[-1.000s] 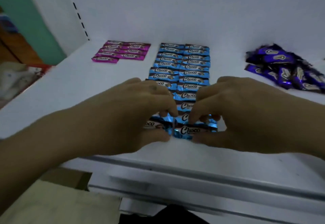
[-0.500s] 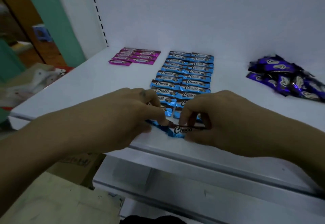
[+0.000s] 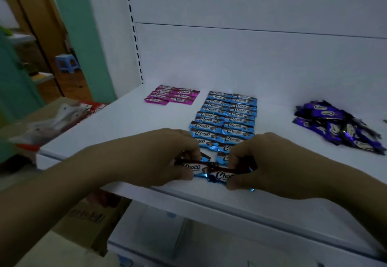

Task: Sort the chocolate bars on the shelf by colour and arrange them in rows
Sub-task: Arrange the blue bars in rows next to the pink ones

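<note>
Parted since a moment ago, showing two crinkly oblong blue foil bars at the shelf point(image 3: 125, 124) front edge: left bar point(image 3: 191, 167) pinched in left hand point(image 3: 159, 157), right bar point(image 3: 224, 176) in right hand point(image 3: 272, 162). Behind, two blue columns point(image 3: 228, 115); pink bars point(image 3: 173, 97) left, purple heap point(image 3: 335, 126) right.

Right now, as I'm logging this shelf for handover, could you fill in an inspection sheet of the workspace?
Surface: white shelf, dimly lit.
Job's things: blue bars in two columns at centre; pink bars in a small block, back left; purple bars heaped loosely, right.
Clutter: box of packets off the shelf's left end.
Grippers: left hand pinches front-left bar; right hand pinches front-right bar.
Cables: nothing seen.
Surroundings: green wall, blue stool, lower shelf below.
</note>
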Demonstrator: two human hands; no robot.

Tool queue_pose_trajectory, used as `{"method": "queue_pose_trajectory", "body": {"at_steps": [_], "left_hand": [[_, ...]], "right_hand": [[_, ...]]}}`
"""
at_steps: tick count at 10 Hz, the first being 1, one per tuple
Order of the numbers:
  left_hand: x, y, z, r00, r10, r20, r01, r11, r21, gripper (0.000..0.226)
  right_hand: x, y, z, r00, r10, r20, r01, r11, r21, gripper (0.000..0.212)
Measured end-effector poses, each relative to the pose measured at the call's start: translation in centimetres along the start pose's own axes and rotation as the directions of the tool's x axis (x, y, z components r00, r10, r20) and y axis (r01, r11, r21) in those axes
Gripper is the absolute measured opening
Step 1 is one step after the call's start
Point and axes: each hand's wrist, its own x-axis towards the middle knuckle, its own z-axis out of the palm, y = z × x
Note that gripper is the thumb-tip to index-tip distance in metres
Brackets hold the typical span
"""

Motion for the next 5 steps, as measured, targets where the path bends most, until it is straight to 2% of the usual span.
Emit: {"method": "queue_pose_trajectory", "body": {"at_steps": [1,2,3,4,5], "left_hand": [[0.5,0.2,-0.1,0.996,0.088,-0.022,-0.089,0.995,-0.054,0.025],[1.6,-1.0,1.2,0.991,0.106,-0.078,-0.113,0.989,-0.097,0.017],[2.4,-0.9,0.2,0.986,0.086,-0.146,-0.123,0.955,-0.271,0.011],[3.5,-1.3,-2.3,0.985,0.092,-0.146,-0.139,0.924,-0.356,0.011],[5.4,-2.6,-3.9,0.976,0.058,-0.208,-0.140,0.905,-0.402,0.009]], "right_hand": [[0.1,0.2,-0.4,1.000,0.005,0.003,-0.005,1.000,0.007,0.019],[0.2,0.5,-1.1,1.000,0.013,0.016,-0.014,0.995,0.094,0.016],[0.1,1.2,-2.3,0.999,0.048,0.014,-0.050,0.984,0.171,0.004],[0.4,2.0,-4.1,0.995,0.099,-0.008,-0.093,0.958,0.270,0.009],[1.9,3.7,-5.2,0.984,0.167,-0.056,-0.148,0.958,0.244,0.011]]}}
